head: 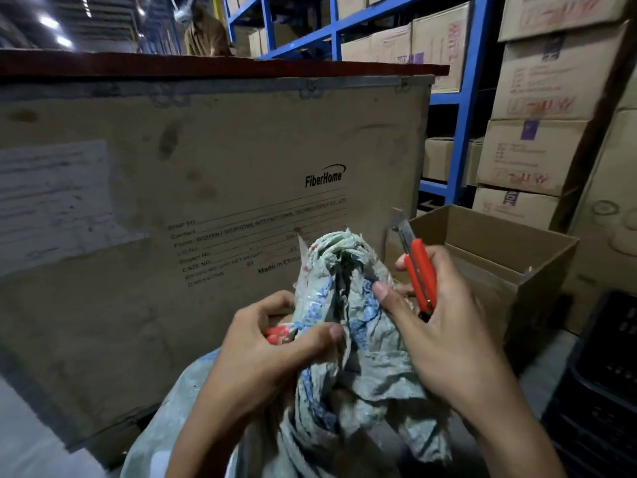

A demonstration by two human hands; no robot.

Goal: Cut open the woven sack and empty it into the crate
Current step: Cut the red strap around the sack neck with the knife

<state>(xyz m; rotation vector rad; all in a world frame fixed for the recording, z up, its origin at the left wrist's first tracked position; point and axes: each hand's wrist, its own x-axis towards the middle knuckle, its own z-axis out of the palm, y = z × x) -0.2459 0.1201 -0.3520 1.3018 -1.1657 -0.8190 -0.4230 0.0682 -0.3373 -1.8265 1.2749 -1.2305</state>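
Observation:
A crumpled grey-green woven sack (348, 270) with blue and red print stands in front of me, its bunched neck pointing up. My left hand (262, 343) grips the neck from the left, thumb pressed on the fabric. My right hand (444, 326) holds a red utility knife (418, 270) with its blade out and pointing up, while its thumb also presses the sack's neck from the right. A black plastic crate (603, 384) stands at the lower right, partly cut off by the frame edge.
A big plywood shipping case (206, 188) with a dark lid fills the view right behind the sack. An open cardboard box (489, 257) stands to the right. Blue racking (465, 108) and stacked cartons (537, 125) line the right side. A person stands far behind the case.

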